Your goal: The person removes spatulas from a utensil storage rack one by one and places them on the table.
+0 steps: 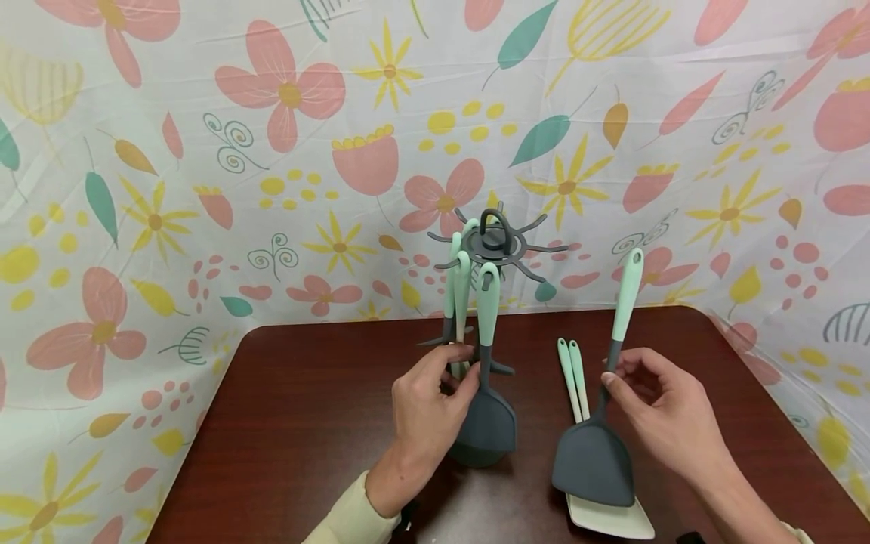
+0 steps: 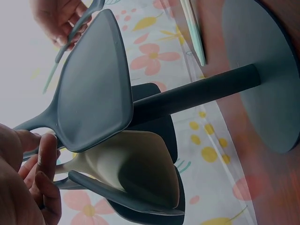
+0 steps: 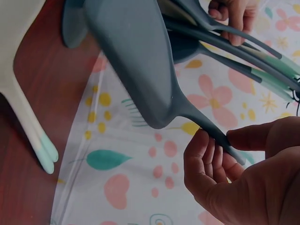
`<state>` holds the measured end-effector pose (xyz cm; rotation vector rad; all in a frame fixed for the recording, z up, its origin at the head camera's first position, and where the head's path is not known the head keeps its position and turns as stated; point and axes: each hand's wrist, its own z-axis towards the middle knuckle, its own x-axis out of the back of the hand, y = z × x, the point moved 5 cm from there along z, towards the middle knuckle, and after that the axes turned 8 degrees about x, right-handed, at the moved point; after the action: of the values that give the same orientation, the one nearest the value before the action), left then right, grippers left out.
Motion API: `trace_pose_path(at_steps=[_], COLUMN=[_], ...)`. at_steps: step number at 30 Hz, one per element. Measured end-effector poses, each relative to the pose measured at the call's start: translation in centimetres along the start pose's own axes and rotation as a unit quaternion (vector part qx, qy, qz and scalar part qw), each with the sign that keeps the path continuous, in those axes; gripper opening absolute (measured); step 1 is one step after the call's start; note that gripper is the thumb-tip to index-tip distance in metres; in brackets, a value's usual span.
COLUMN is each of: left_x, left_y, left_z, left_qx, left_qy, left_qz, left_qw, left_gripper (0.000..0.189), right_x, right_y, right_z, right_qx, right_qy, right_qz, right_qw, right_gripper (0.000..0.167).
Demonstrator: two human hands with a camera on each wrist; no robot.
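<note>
My right hand [image 1: 669,412] pinches the dark neck of a grey spatula [image 1: 593,461] with a mint handle, blade down. The spatula overlaps a cream utensil blade [image 1: 615,520] lying on the table. To the left, my left hand [image 1: 431,412] has its thumb and fingers around the neck of another grey spatula [image 1: 491,423], whose handle loop is at a hook of the rotating rack [image 1: 496,245]. Other mint-handled utensils hang close behind that hand; in the left wrist view a cream ladle-like blade [image 2: 131,164] shows among them.
Two mint-and-cream handles [image 1: 573,378] lie side by side on the dark red-brown table [image 1: 306,423]. The rack's round base [image 2: 267,79] stands on the tabletop under a central pole [image 2: 197,96]. Several hooks spread out at the rack's right. Behind hangs a flower-patterned cloth [image 1: 204,151].
</note>
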<state>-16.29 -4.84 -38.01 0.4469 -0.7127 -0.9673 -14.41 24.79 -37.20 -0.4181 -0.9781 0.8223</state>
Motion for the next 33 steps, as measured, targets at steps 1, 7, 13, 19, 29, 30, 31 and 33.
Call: trace_pose_path(at_steps=[1,7,13,19,29,30,31,33], left_x=[0.0,0.0,0.0,0.0,0.0,0.0,0.1,0.1], left_y=[0.0,-0.1,-0.2,-0.2,-0.3,-0.3,-0.3,-0.3], left_z=[0.0,0.0,0.0,0.1,0.1,0.1,0.1,0.1], left_qx=[-0.001,-0.005,-0.003,-0.006,-0.004,-0.004,-0.003,-0.003], left_qy=[-0.001,-0.005,-0.008,-0.008,-0.012,-0.013,-0.013,-0.013], left_qz=[-0.001,-0.009,-0.014,-0.011,-0.012,-0.012,-0.012,-0.011], left_qw=[1.0000,0.9999,0.9999,0.9999,0.9998,0.9998,0.9998,0.9998], left_gripper=[0.024,0.024,0.023,0.023,0.023,0.023,0.023,0.023], right_x=[0.0,0.2,0.1,0.2,0.1,0.1,0.0,-0.1], right_y=[0.2,1.1,1.9,2.8,3.8,3.9,4.1,4.4], right_z=[0.0,-0.2,-0.5,-0.7,-0.9,-0.9,-0.9,-0.9], right_qx=[-0.001,-0.011,-0.021,-0.027,-0.041,-0.043,-0.044,-0.045], right_qy=[-0.001,-0.010,-0.021,-0.029,-0.042,-0.044,-0.046,-0.050], right_qz=[-0.004,-0.010,-0.010,-0.014,-0.009,-0.010,-0.009,-0.009], right_qw=[1.0000,0.9998,0.9995,0.9991,0.9982,0.9981,0.9979,0.9977], right_gripper=[0.016,0.012,0.009,0.011,0.008,0.008,0.007,0.007])
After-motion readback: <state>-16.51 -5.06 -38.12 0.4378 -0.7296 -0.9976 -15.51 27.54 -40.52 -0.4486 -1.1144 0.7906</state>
